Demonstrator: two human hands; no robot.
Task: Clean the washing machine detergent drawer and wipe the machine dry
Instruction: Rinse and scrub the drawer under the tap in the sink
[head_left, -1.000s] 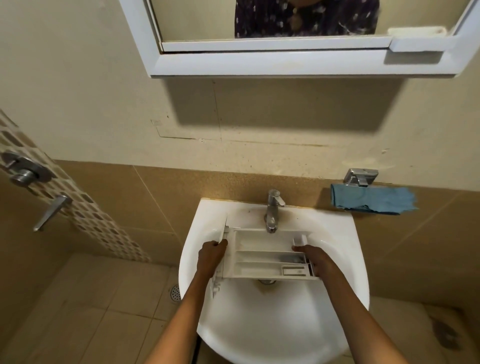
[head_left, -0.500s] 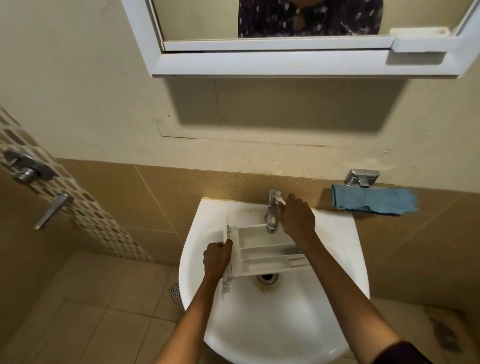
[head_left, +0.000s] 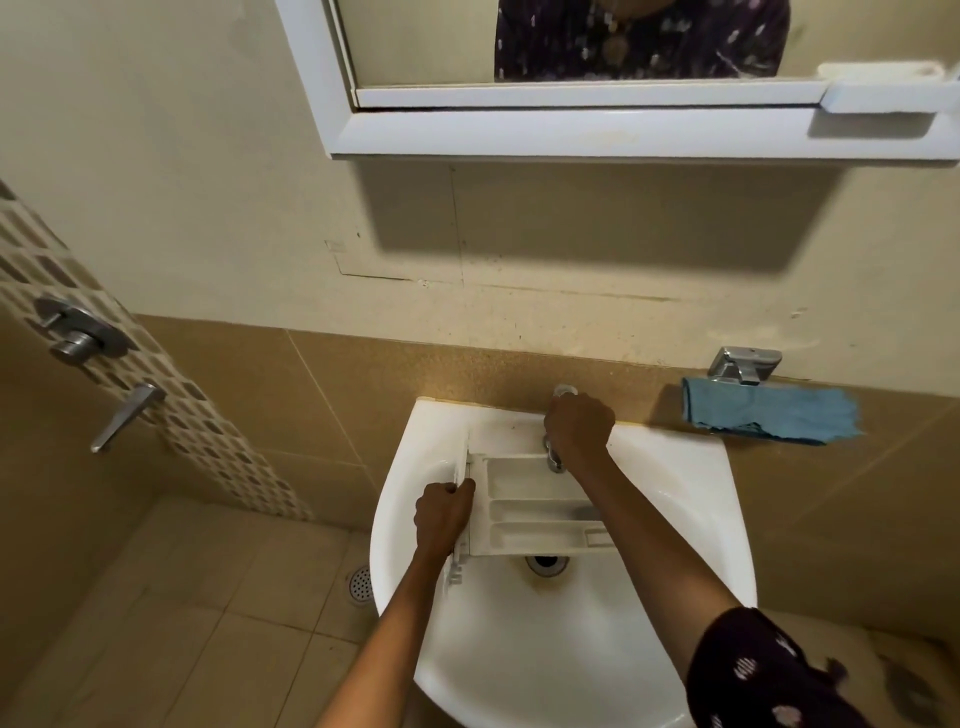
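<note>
1. Both hands are working: the right hand (head_left: 579, 423) is curling round the tap (head_left: 555, 461) at the back edge of the sink (head_left: 675, 467).
2. The left hand (head_left: 441, 514) is gripping the detergent drawer (head_left: 530, 514) by its front panel, under the spout.
3. Rinsing seems to be starting; next, the tap needs opening.

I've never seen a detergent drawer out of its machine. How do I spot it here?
Find the round white ceramic basin under the white-framed mirror cabinet. Across its bowl, below the chrome tap, lies the white plastic detergent drawer, its left end held by the left hand. Unlike the smooth basin, it is rectangular and split into long compartments.
</note>
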